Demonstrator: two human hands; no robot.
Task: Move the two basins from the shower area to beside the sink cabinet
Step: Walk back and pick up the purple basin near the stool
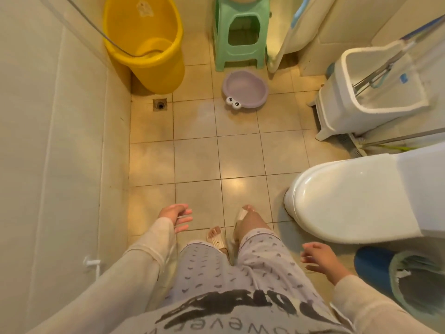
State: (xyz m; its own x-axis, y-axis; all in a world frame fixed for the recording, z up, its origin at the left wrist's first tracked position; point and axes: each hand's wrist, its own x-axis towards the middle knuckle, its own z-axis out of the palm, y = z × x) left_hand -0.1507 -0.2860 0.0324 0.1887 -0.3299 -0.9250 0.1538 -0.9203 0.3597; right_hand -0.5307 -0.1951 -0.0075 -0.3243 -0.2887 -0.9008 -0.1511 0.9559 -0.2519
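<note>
While both the left hand (177,216) and right hand (319,257) hang open and empty, the purple basin (245,89) sits far ahead by the green stool (240,32); the glossy floor (197,160) looks slippery, so stepping and bending there risks a slip.

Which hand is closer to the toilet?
The right hand. It hangs just below the toilet lid's front edge, while the left hand is across the person's legs, near the wall.
</note>
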